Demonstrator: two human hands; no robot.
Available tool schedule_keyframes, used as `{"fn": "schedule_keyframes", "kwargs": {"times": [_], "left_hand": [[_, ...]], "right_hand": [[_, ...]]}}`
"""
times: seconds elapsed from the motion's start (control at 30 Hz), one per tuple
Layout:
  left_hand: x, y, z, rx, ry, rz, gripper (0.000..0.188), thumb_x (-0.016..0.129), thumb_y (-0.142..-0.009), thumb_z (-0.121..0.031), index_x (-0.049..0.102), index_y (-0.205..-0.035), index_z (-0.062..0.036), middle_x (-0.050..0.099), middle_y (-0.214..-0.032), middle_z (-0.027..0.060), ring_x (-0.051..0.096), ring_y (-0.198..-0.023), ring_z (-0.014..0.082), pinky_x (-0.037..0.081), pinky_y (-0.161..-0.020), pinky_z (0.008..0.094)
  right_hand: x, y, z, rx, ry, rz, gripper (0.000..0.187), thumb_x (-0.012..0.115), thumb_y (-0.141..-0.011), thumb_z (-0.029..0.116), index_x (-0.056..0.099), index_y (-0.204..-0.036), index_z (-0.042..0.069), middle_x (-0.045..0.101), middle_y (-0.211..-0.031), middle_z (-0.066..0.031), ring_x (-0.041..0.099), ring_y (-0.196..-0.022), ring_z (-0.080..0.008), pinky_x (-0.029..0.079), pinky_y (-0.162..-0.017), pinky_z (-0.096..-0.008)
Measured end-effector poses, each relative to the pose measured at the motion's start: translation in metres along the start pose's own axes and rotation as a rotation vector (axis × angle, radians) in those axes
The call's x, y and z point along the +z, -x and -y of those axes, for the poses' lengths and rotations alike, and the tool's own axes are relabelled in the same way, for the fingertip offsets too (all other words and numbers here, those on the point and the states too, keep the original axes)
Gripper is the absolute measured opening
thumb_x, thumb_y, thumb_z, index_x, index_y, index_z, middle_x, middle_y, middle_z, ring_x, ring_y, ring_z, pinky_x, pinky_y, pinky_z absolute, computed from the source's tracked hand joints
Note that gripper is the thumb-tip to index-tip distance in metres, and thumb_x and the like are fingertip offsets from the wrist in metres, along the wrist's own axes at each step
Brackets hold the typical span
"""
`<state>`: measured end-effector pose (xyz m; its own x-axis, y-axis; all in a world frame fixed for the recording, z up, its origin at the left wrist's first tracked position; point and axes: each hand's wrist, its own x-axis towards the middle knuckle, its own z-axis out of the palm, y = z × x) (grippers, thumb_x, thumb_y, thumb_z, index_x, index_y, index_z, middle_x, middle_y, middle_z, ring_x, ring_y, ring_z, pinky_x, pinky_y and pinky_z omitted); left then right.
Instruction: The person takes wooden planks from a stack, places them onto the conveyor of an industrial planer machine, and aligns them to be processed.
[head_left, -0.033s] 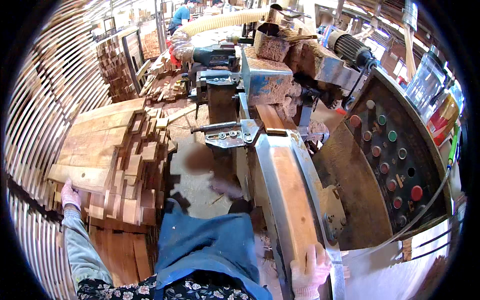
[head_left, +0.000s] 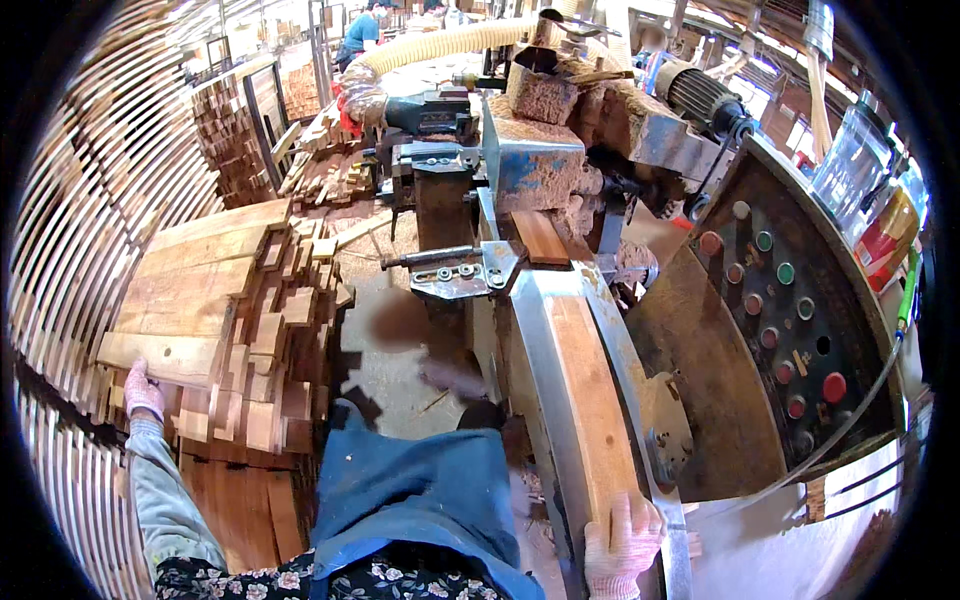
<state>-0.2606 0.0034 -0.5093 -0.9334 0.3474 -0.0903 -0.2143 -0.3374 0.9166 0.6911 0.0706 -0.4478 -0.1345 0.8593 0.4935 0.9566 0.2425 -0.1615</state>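
My left hand [head_left: 143,393], in a pale knit glove, grips the near left edge of a wooden board [head_left: 165,352] on top of a stack at my left. Its fingers are partly hidden at the board's edge. At lower right, my gloved right hand [head_left: 622,548] lies with outstretched fingers on the near end of another wooden board [head_left: 590,400]. That board rests lengthwise on a metal machine bed [head_left: 545,400] beside a guide rail. Ahead of it, across a short gap, a second board [head_left: 540,238] runs under the sawdust-covered blue machine head [head_left: 535,160].
A control panel [head_left: 745,290] with red and green buttons stands at my right, a clear bottle [head_left: 850,155] behind it. A metal clamp bracket [head_left: 455,275] juts over the bed's left side. Farther back are a ribbed hose [head_left: 450,42], a motor [head_left: 700,98] and another person [head_left: 360,35].
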Motion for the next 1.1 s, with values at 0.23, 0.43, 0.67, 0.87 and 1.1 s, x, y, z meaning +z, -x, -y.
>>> {"fn": "schedule_keyframes", "kwargs": {"times": [0.23, 0.43, 0.67, 0.87, 1.1], "left_hand": [[0.017, 0.051, -0.016, 0.022, -0.115, 0.002, 0.062, 0.079, -0.092, -0.043, 0.064, -0.148, -0.0202, 0.071, -0.127, 0.0023, 0.067, -0.106, 0.0162, 0.052, -0.091, 0.0342], [0.228, 0.280, 0.003, -0.245, 0.343, 0.512, 0.044, 0.074, -0.101, -0.024, 0.064, -0.138, -0.0035, 0.070, -0.133, 0.0101, 0.067, -0.123, 0.0260, 0.053, -0.111, 0.0437], [0.397, 0.461, 0.108, -0.355, -0.174, 0.655, 0.038, 0.079, -0.096, -0.023, 0.068, -0.119, 0.0046, 0.077, -0.109, 0.0140, 0.074, -0.090, 0.0236, 0.061, -0.080, 0.0408], [0.405, 0.591, 0.165, -0.770, -0.280, 1.376, 0.043, 0.078, -0.097, -0.031, 0.073, -0.118, 0.0056, 0.073, -0.088, 0.0099, 0.066, -0.070, 0.0189, 0.052, -0.057, 0.0348], [0.380, 0.508, 0.116, -0.467, -0.079, 1.324, 0.060, 0.077, -0.097, -0.016, 0.052, -0.150, -0.0009, 0.069, -0.115, 0.0055, 0.066, -0.099, 0.0141, 0.057, -0.087, 0.0314]], "right_hand": [[0.083, -0.127, -0.005, -0.187, -0.073, 0.016, 0.039, 0.076, -0.082, 0.027, 0.067, -0.117, 0.013, 0.067, -0.117, -0.0123, 0.061, -0.111, -0.0389, 0.049, -0.093, -0.0530], [0.144, -0.229, 0.010, -0.159, -0.044, 0.077, 0.038, 0.078, -0.083, 0.019, 0.073, -0.120, 0.011, 0.073, -0.122, -0.0159, 0.067, -0.113, -0.0384, 0.053, -0.096, -0.0474], [0.039, -0.172, 0.115, -0.459, -0.322, 0.171, 0.106, 0.092, -0.070, 0.055, 0.052, -0.157, 0.011, 0.047, -0.156, -0.0352, 0.050, -0.141, -0.0507, 0.042, -0.117, -0.0565], [-0.011, -0.047, 0.027, 0.110, -0.014, 0.344, 0.089, 0.091, -0.068, 0.037, 0.054, -0.144, 0.008, 0.069, -0.124, -0.0224, 0.069, -0.108, -0.0453, 0.056, -0.092, -0.0532], [-0.039, 0.022, 0.020, 0.355, 0.105, 0.235, 0.089, 0.090, -0.076, 0.035, 0.055, -0.152, 0.007, 0.063, -0.141, -0.0265, 0.064, -0.120, -0.0479, 0.055, -0.100, -0.0537]]}}
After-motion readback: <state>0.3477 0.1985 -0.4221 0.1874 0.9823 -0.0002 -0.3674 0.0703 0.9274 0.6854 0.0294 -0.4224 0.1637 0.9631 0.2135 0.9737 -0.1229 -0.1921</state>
